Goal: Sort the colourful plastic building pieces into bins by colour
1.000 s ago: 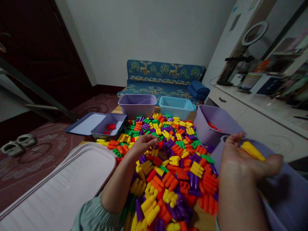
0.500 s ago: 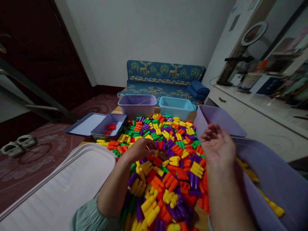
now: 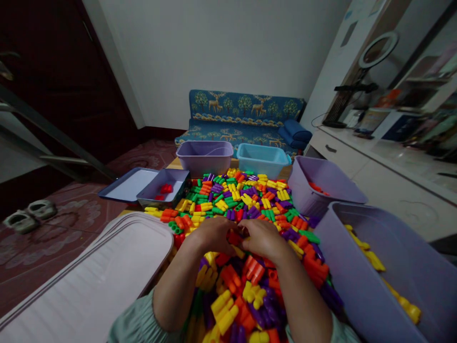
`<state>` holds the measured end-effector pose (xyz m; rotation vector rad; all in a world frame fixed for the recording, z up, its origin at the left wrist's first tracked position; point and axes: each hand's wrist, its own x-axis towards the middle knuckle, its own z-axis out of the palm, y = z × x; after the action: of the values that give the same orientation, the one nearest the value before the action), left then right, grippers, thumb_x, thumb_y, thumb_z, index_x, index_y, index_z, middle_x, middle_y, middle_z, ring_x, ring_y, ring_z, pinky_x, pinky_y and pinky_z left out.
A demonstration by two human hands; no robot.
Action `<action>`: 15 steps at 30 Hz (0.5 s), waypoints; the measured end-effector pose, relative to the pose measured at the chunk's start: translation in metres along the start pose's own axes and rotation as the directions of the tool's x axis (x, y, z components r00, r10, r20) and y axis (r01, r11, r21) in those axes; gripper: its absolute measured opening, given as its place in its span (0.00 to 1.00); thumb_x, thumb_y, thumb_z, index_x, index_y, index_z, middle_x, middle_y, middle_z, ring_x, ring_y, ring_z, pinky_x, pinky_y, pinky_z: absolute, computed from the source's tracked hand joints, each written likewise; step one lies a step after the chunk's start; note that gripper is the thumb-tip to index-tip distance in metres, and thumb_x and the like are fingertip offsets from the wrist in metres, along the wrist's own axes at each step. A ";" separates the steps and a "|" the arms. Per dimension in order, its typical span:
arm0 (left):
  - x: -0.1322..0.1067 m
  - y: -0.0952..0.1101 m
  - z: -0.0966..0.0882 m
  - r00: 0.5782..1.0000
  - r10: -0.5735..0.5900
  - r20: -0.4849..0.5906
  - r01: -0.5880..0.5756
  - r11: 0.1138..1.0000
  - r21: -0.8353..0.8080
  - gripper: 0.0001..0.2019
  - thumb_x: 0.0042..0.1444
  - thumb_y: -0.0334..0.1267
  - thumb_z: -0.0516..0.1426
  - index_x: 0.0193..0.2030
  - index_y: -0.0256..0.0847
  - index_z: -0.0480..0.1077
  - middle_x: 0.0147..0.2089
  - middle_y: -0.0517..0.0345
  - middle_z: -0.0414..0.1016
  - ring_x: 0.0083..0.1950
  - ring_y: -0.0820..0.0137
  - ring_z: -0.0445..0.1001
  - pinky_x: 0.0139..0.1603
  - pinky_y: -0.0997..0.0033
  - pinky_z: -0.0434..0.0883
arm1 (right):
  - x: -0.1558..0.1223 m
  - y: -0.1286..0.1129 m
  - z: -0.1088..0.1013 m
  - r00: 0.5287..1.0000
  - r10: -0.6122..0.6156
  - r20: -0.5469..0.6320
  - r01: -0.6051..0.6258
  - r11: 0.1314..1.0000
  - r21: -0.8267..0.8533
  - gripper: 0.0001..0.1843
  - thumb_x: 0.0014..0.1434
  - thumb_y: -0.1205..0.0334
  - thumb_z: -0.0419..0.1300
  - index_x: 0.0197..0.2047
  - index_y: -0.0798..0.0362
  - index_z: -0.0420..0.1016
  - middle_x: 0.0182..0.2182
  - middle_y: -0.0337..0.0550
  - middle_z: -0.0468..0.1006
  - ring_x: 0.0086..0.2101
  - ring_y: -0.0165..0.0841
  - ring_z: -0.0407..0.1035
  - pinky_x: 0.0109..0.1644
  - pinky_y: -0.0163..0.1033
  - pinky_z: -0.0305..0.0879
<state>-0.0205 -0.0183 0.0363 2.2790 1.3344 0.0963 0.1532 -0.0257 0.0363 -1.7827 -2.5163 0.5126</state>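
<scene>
A wide heap of plastic building blocks (image 3: pixel 224 312), in red, orange, yellow, green and purple, covers the table. Over its middle my left hand (image 3: pixel 217 234) and my right hand (image 3: pixel 263 238) come together with fingers curled inward and their tips nearly touching. A red block (image 3: pixel 233 237) shows in the gap between them. Whether it is held or lies on the heap is unclear, since the fingertips are partly hidden. Right of the heap, a large purple bin (image 3: pixel 332 267) holds a few yellow blocks (image 3: pixel 374 261). Behind it, another purple bin (image 3: pixel 303 190) contains orange-red blocks (image 3: pixel 317 188).
At the back stand a purple bin (image 3: pixel 205 159) and a light blue bin (image 3: pixel 264 164). An open tin box (image 3: pixel 150 196) with red blocks (image 3: pixel 165 189) is at left, its lid beside it. Stacked pale lids (image 3: pixel 107 271) lie near left. Beyond is a blue patterned sofa (image 3: pixel 232 114).
My right hand has moved left from beside the purple bins, where it was open palm up, to meet my left hand over the heap. The left hand has stayed nearly in place.
</scene>
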 end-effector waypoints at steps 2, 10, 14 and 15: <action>0.000 0.002 -0.001 1.000 -0.024 -0.002 0.024 0.999 0.021 0.30 0.37 0.43 0.67 0.52 0.50 0.76 0.47 0.53 0.79 0.47 0.54 0.76 0.40 0.68 0.68 | 0.002 -0.004 0.004 1.000 -0.007 -0.023 0.005 0.998 -0.059 0.16 0.50 0.64 0.60 0.44 0.46 0.77 0.39 0.43 0.81 0.42 0.40 0.75 0.38 0.38 0.61; 0.011 -0.007 0.008 0.995 -0.012 -0.099 -0.002 0.991 -0.135 0.22 0.39 0.39 0.66 0.46 0.45 0.77 0.37 0.56 0.80 0.36 0.64 0.76 0.33 0.74 0.66 | 0.009 -0.007 0.009 0.995 0.033 -0.094 -0.042 0.995 -0.094 0.17 0.52 0.68 0.56 0.45 0.49 0.75 0.41 0.46 0.81 0.44 0.41 0.75 0.39 0.39 0.63; 0.014 -0.010 0.009 0.992 -0.023 -0.122 0.006 0.991 -0.135 0.19 0.41 0.32 0.62 0.43 0.44 0.78 0.34 0.56 0.80 0.33 0.66 0.75 0.28 0.76 0.63 | 0.010 -0.007 0.010 0.995 0.031 -0.099 -0.042 0.993 -0.110 0.18 0.53 0.68 0.56 0.47 0.48 0.74 0.41 0.46 0.81 0.43 0.42 0.75 0.40 0.40 0.64; 0.014 -0.010 0.009 0.991 -0.033 -0.133 0.016 0.991 -0.130 0.19 0.42 0.30 0.60 0.43 0.44 0.78 0.33 0.56 0.80 0.33 0.67 0.75 0.28 0.76 0.62 | 0.010 -0.007 0.010 0.995 0.030 -0.100 -0.041 0.992 -0.116 0.17 0.53 0.67 0.56 0.46 0.48 0.75 0.41 0.47 0.81 0.43 0.42 0.75 0.40 0.40 0.64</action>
<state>-0.0184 -0.0059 0.0210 2.1794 1.3810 0.3241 0.1413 -0.0211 0.0266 -1.8452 -2.5006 0.2749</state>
